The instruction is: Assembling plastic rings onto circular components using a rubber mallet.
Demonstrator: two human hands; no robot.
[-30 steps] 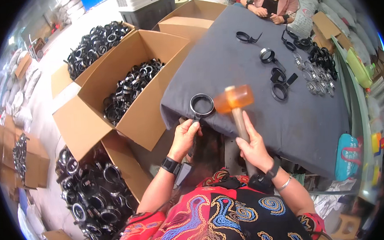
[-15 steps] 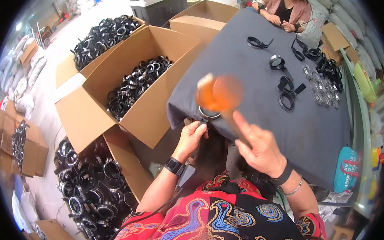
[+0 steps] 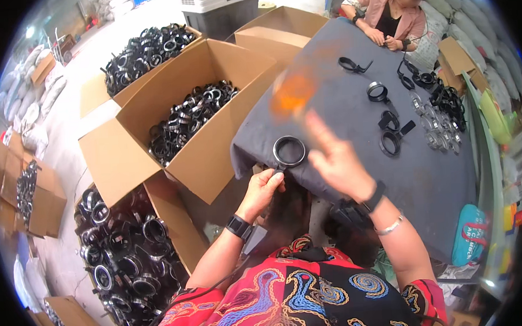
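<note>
My left hand (image 3: 263, 190) is closed on the stem of a black ring part (image 3: 289, 151), whose round rim rests at the near left corner of the grey cloth-covered table (image 3: 329, 109). In my right hand (image 3: 342, 164) is the handle of a mallet with an orange head (image 3: 294, 94), smeared by motion. The mallet is raised above the ring and apart from it; my index finger stretches along the handle. Several similar pieces lie farther right on the table, among them a ring with a bright rim (image 3: 377, 91) and a black ring (image 3: 390, 143).
Left of the table, an open cardboard box (image 3: 205, 169) holds many ring parts. More rings (image 3: 130, 252) fill another box beside my left arm. A pile of clear rings (image 3: 435, 121) lies at the table's right. A person (image 3: 386, 17) sits at the far side. A turquoise bag (image 3: 470, 234) lies at the right edge.
The mallet has moved up and away from the ring, which now shows whole. My right hand has shifted slightly upward; my left hand keeps its hold on the ring's stem.
</note>
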